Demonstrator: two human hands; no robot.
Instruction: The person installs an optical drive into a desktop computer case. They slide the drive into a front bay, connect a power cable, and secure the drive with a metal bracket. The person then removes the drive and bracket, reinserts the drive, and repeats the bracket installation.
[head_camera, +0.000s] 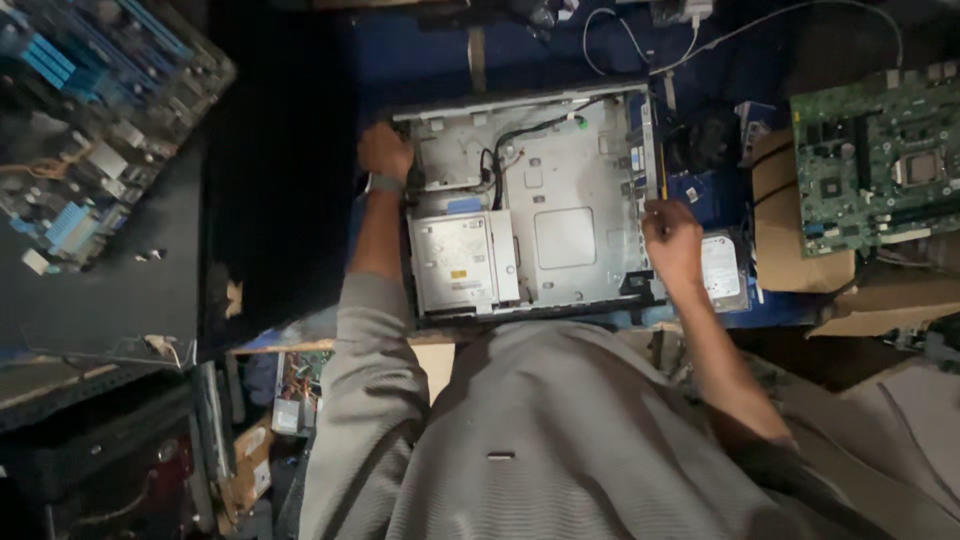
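An open grey metal computer case (575, 190) lies flat on a blue-covered bench in front of me. Inside it sit an optical drive (455, 262) at the near left and black cables (510, 140) at the far side. My left hand (384, 152) grips the far left corner of the case, a band on its wrist. My right hand (672, 242) rests on the case's right edge, fingers curled over it. A silver hard drive (722, 270) lies just right of that hand.
A green motherboard (872, 165) rests on cardboard boxes (790, 250) at the right. A blue-slotted motherboard (90, 110) lies at the far left on a dark surface. White cables (640, 45) trail at the back. Clutter fills the floor at lower left.
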